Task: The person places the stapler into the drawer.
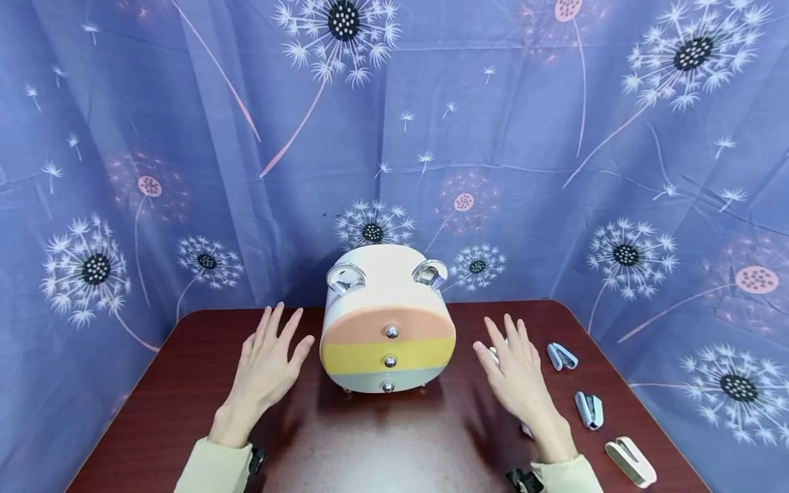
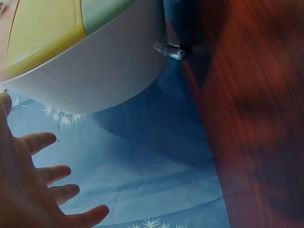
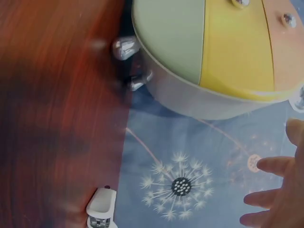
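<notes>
A small oval drawer chest [image 1: 388, 322] stands on the table, white-bodied, with peach, yellow and green drawer fronts, silver knobs and two silver ears. To its left hovers my left hand [image 1: 265, 366], fingers spread and holding nothing. On the other side my right hand [image 1: 516, 373] is held out the same way, also holding nothing. Both hands are apart from the chest. A white stapler [image 3: 101, 208], seen in the right wrist view, is mostly hidden behind my right hand in the head view.
Along the table's right side lie a blue stapler [image 1: 562, 357], a light-blue stapler [image 1: 590, 410] and a cream stapler [image 1: 631, 462]. Part of another small item shows beside my right wrist. A blue dandelion-print curtain [image 1: 296, 205] surrounds the dark red wooden table [image 1: 185, 383].
</notes>
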A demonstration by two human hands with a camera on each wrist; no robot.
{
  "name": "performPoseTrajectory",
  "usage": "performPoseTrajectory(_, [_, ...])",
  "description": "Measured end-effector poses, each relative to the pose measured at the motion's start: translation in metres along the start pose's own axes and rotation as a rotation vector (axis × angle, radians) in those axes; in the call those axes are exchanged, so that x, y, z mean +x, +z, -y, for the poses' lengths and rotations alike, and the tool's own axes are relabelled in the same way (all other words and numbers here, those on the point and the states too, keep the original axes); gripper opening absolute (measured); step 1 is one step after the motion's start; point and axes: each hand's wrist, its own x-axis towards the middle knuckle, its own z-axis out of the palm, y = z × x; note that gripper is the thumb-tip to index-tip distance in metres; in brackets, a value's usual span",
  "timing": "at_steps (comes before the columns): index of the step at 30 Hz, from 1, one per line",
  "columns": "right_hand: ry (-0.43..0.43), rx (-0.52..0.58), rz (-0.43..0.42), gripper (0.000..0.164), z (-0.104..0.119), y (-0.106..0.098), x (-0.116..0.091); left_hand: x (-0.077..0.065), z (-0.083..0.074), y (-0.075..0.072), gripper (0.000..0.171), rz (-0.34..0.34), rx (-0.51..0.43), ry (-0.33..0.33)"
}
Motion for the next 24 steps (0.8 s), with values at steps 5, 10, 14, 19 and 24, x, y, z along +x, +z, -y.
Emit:
performPoseTrajectory(5, [-0.094, 0.002, -0.095, 0.054, 0.012, -0.002, -0.004, 0.004, -0.003, -0.001, 0.058, -0.041, -0.070, -0.019])
performPoseTrajectory(10, [-0.198, -0.004, -0.177, 0.047, 0.023, -0.002, -0.007, 0.009, -0.007, -0.002, 0.055, -0.055, -0.143, -0.041])
performPoseTrajectory(14, [-0.242, 0.010, -0.247, 0.044, 0.030, -0.002, -0.009, 0.014, -0.012, 0.000, 0.052, -0.063, -0.207, -0.064])
performPoseTrajectory(19, [-0.275, 0.075, -0.332, 0.039, 0.042, -0.001, -0.009, 0.021, -0.019, 0.006, 0.052, -0.083, -0.295, -0.086])
performPoseTrajectory(24, [-0.310, 0.157, -0.387, 0.033, 0.053, 0.003, -0.009, 0.026, -0.027, 0.012, 0.050, -0.107, -0.382, -0.085])
